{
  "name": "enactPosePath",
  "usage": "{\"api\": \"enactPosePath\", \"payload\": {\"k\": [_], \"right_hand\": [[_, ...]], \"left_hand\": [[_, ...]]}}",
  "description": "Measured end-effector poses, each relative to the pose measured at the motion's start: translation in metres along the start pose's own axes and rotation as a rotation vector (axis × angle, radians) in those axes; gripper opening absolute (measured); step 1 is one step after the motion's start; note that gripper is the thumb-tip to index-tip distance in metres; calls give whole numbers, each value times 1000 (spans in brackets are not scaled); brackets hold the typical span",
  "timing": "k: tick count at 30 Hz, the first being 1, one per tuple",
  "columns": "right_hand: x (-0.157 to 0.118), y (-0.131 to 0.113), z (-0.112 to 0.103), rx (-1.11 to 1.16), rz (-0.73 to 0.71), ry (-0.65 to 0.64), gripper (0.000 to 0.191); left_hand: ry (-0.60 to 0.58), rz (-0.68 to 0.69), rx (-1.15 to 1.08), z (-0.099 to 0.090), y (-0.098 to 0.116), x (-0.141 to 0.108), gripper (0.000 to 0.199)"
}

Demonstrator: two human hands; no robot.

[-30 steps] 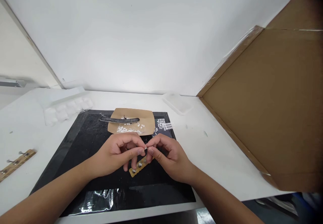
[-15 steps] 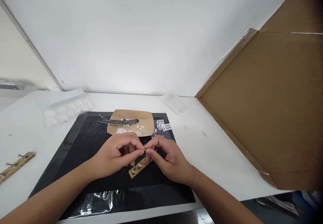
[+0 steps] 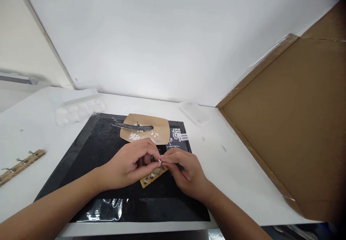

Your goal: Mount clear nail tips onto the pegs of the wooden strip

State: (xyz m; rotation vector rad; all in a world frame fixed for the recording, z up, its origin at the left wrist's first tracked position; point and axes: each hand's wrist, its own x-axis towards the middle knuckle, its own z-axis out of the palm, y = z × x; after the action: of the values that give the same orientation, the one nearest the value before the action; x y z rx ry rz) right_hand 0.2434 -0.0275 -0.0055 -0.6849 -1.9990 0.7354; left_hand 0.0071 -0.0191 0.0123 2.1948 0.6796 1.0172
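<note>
A small piece [image 3: 160,162] is held above the black mat [image 3: 94,182], at the point where the two hands meet. The fingers of the left hand [image 3: 132,162] are narrowed in a pinch on its one side; those of the right hand [image 3: 189,173] are narrowed likewise on the other. Gripping from both sides presumably steadies so slight an object and allows fine adjustment. The piece appears pale with a darker, perhaps metallic, part; most of it is hidden by the fingertips, and its exact shape cannot be told.

Just below the hands, a yellow strip [image 3: 143,184] lies obliquely on the mat, bearing small metal fittings with whitish bits; its far end is partly covered. Beyond it, a brown tray [image 3: 163,122] carries loose white pieces [image 3: 135,136] and a dark curved file [image 3: 132,126], which overhangs the left edge; both are probably set there for easy reach. To the right, other white chips [image 3: 180,135] lie in rows, an arrangement that likely eases picking singly. Well apart on the white tabletop [image 3: 232,182], at left, rests a second wooden strip [image 3: 34,156] with upright metal clips.
</note>
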Motion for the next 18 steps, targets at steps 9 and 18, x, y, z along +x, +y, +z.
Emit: {"api": "enactPosePath", "payload": {"k": [9, 18], "right_hand": [[1, 5, -3, -45, -3, -6, 11], [4, 7, -1, -171, -94, 64, 8]], "left_hand": [[50, 121, 81, -2, -4, 1, 10], [62, -51, -135, 6, -7, -3, 15]]}}
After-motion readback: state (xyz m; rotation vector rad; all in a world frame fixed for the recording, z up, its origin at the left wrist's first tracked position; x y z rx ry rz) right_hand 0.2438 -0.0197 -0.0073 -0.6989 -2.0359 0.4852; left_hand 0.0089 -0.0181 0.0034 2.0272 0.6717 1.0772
